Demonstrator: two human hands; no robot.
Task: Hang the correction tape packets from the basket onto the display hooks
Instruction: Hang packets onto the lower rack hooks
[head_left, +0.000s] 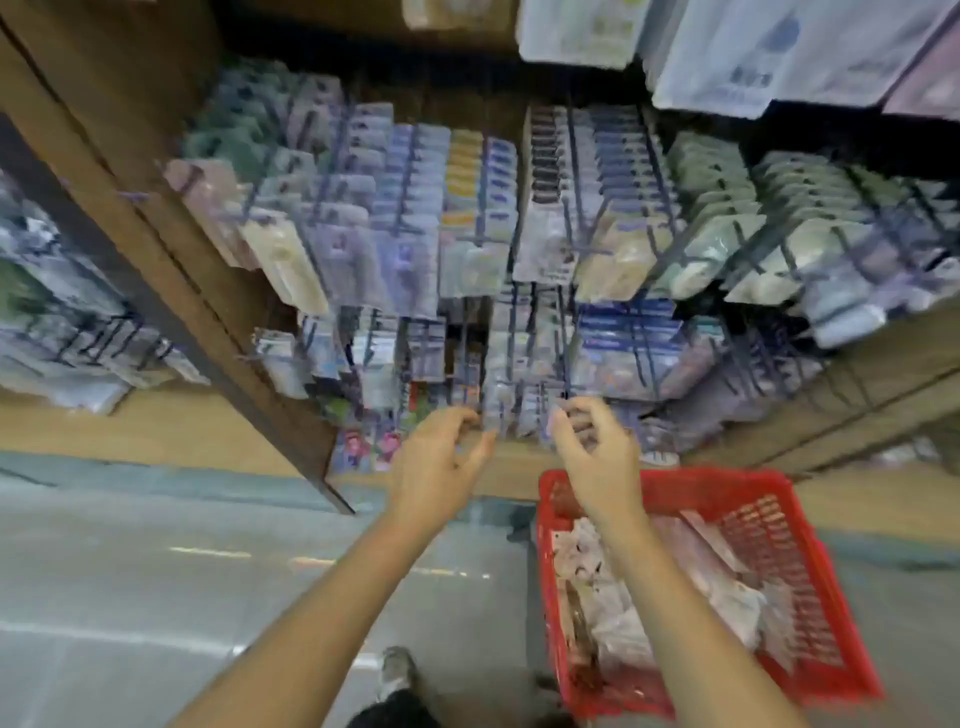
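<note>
A red plastic basket (810, 587) stands on the floor at the lower right, holding several pale correction tape packets (680, 592). Rows of hanging packets (519, 410) fill the display hooks (566, 358) on the rack ahead. Both hands reach to the lowest row of packets. My left hand (441, 467) has loosely curled fingers at the packets' left side. My right hand (592, 457) has fingers bent at a packet on the hook; the blur hides whether it pinches the packet.
A brown wooden shelf upright (171, 270) slants down at the left of the rack. More hung goods fill the upper rows (727, 218) and the left bay (67, 332). Grey floor (156, 597) lies below, with my shoe (397, 670) near the bottom.
</note>
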